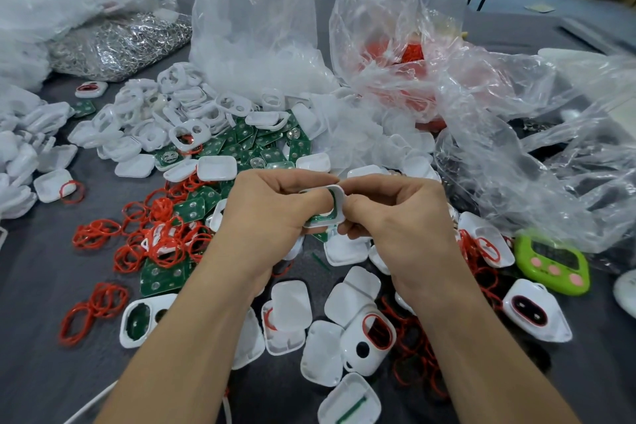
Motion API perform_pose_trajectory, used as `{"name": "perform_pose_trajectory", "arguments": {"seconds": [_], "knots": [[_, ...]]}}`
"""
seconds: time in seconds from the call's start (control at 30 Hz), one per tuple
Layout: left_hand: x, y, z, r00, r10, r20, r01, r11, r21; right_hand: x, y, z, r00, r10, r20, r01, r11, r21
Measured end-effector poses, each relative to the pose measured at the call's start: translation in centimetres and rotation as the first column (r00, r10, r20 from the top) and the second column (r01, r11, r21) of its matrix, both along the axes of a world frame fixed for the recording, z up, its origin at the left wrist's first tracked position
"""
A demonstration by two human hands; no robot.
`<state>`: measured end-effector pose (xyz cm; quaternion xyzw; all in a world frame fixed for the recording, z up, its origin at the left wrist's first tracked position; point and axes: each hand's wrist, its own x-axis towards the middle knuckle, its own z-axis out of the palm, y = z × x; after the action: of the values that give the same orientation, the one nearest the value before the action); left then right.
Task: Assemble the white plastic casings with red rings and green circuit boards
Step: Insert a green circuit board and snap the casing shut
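Your left hand (268, 220) and right hand (399, 217) both hold one white casing (339, 198) above the middle of the table (41, 286). Each grip is curled tight, pinching its rim. Its open face tilts toward you, with a green circuit board (323, 217) seated inside.

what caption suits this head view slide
Left hand and right hand grip a white plastic casing with a green circuit board over loose red rings.

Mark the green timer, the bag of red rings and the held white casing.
green timer (552, 253): head view, its dark display.
bag of red rings (409, 54): head view, plastic over the rings.
white casing (340, 200): head view, its exposed rim.
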<state>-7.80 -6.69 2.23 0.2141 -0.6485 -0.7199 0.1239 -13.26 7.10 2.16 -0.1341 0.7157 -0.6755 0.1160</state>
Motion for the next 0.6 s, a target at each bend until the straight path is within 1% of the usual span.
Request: {"name": "perform_pose_trajectory", "arguments": {"seconds": [0.2, 0.3, 0.37, 0.43, 0.53, 0.6], "knots": [[0.02, -0.25, -0.13, 0.999, -0.040, -0.026, 0.042, 0.998, 0.051, -0.14, 0.18, 0.14, 1.000, -0.014, -0.015, 0.014, 1.000, 0.003], [0.12, -0.39, -0.18, 0.997, -0.066, -0.051, 0.067, 0.998, 0.013, -0.31, 0.20, 0.23, 0.999, -0.037, 0.006, 0.036, 0.999, 0.018], [0.21, -0.46, -0.22, 0.995, -0.052, -0.087, 0.043, 0.994, -0.100, -0.44, 0.25, 0.15, 0.997, -0.069, 0.023, 0.068, 0.997, 0.024], [0.29, -0.48, -0.28, 0.994, -0.008, -0.109, -0.019, 0.971, -0.240, -0.56, 0.31, 0.07, 0.995, -0.094, 0.033, 0.093, 0.995, 0.019], [0.38, -0.22, -0.39, 0.989, 0.056, -0.138, -0.112, 0.892, -0.438, -0.70, 0.39, -0.08, 0.991, -0.130, 0.020, 0.130, 0.991, 0.007], [0.43, 0.16, -0.34, 0.987, 0.076, -0.145, -0.141, 0.846, -0.513, -0.70, 0.40, -0.20, 0.990, -0.142, -0.002, 0.142, 0.990, 0.008]]}}
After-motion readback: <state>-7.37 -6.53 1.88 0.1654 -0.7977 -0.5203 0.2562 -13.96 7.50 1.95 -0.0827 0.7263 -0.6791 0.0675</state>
